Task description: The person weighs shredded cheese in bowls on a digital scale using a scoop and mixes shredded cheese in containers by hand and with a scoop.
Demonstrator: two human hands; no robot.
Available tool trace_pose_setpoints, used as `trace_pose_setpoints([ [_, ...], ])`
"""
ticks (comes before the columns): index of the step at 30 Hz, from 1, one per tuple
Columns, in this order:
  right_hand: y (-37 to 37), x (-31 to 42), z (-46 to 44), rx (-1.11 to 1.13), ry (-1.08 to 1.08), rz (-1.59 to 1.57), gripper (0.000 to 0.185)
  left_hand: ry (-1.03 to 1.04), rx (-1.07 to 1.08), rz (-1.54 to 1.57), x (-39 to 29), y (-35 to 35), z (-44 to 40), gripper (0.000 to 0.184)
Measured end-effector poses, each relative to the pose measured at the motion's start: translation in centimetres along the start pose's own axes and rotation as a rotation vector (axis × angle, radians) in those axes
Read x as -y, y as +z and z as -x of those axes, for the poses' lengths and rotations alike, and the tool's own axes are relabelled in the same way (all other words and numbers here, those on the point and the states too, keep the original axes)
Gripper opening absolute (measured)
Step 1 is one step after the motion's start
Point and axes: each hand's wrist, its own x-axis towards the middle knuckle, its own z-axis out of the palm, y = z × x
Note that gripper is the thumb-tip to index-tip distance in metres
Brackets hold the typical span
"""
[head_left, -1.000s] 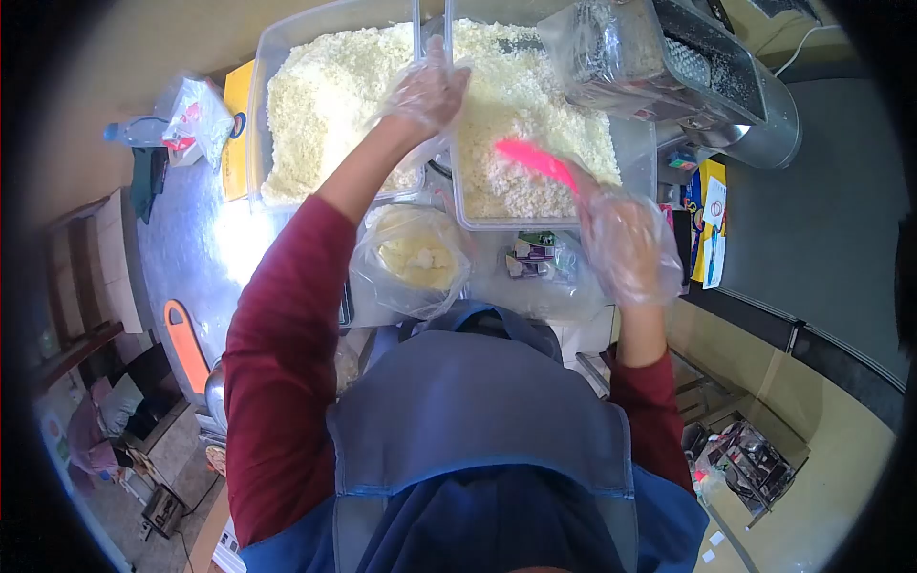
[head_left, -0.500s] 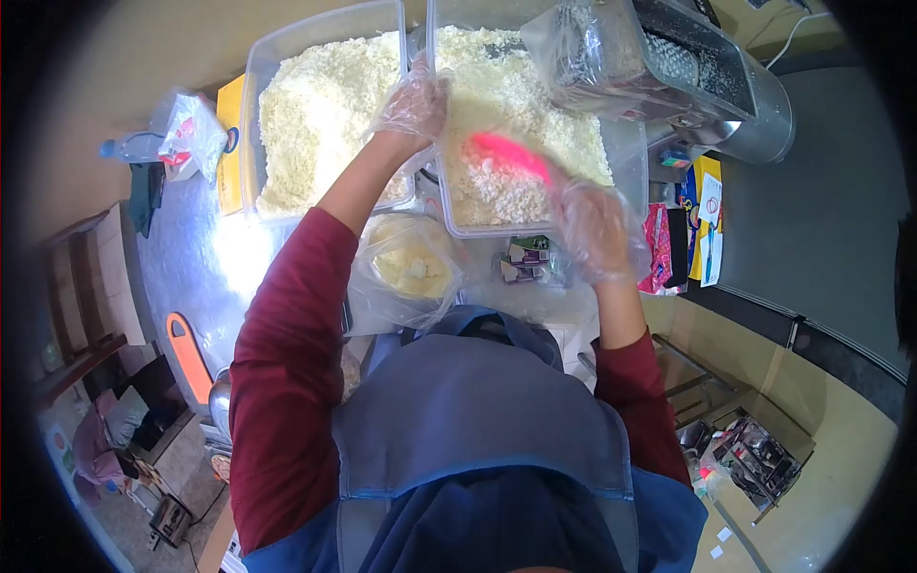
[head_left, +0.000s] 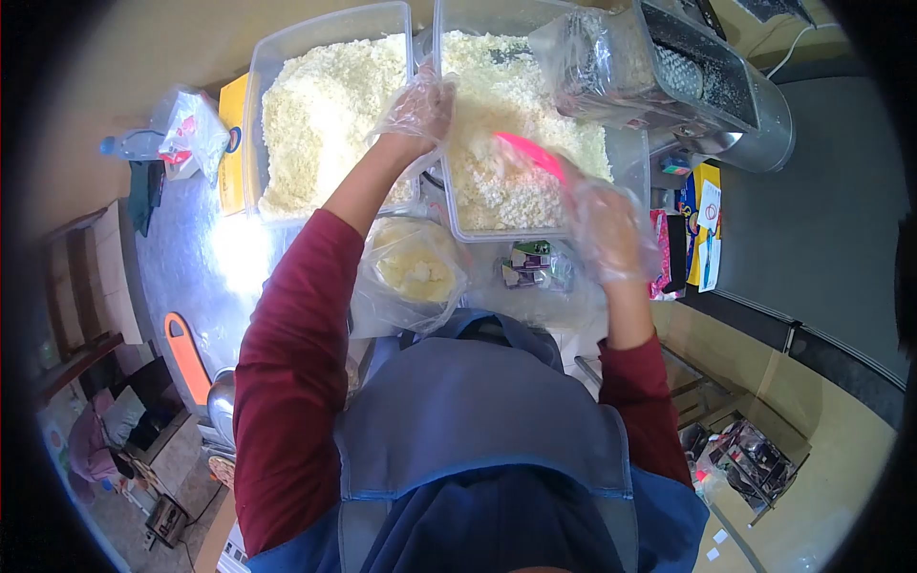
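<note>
My left hand, in a clear plastic glove, is closed on the adjoining rims between two clear tubs. White crumbly material fills much of the left tub and the right tub. In my gloved right hand is a pink scraper, held over the crumbs in the front part of the right tub. A plastic bag with a pale yellow mass inside sits in front of the tubs. Right of it lie small purple and green packets.
A metal machine with a hopper overhangs the right tub. At the left are a blue bottle, a white plastic bag, a yellow box and an orange board. Yellow and pink packages stand at the right.
My right hand and the pink scraper moved left, then slightly back right over the crumbs. My left hand stays at the rims, a little lower in view. The tubs shifted slightly in view.
</note>
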Motion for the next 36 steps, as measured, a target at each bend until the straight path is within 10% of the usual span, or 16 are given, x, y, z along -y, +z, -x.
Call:
trace_pose_setpoints([
  [6, -8.0, 4.1, 0.3, 0.375, 0.218, -0.130, 0.035, 0.113, -0.046, -0.113, 0.0, 0.1, 0.4, 0.045],
  [15, -0.2, -0.9, -1.2, 0.125, 0.026, 0.007, 0.041, 0.080, 0.057, -0.091, -0.4, -0.5, 0.6, 0.043],
  [25, 0.9, 4.1, -3.8, 0.303, 0.112, -0.002, 0.027, 0.096, -0.013, -0.061, 0.5, 0.2, 0.3, 0.062],
  [36, -4.5, 1.5, 0.7, 0.334, -0.015, 0.073, 0.032, 0.104, 0.059, -0.138, -1.1, -1.0, 1.3, 0.041],
])
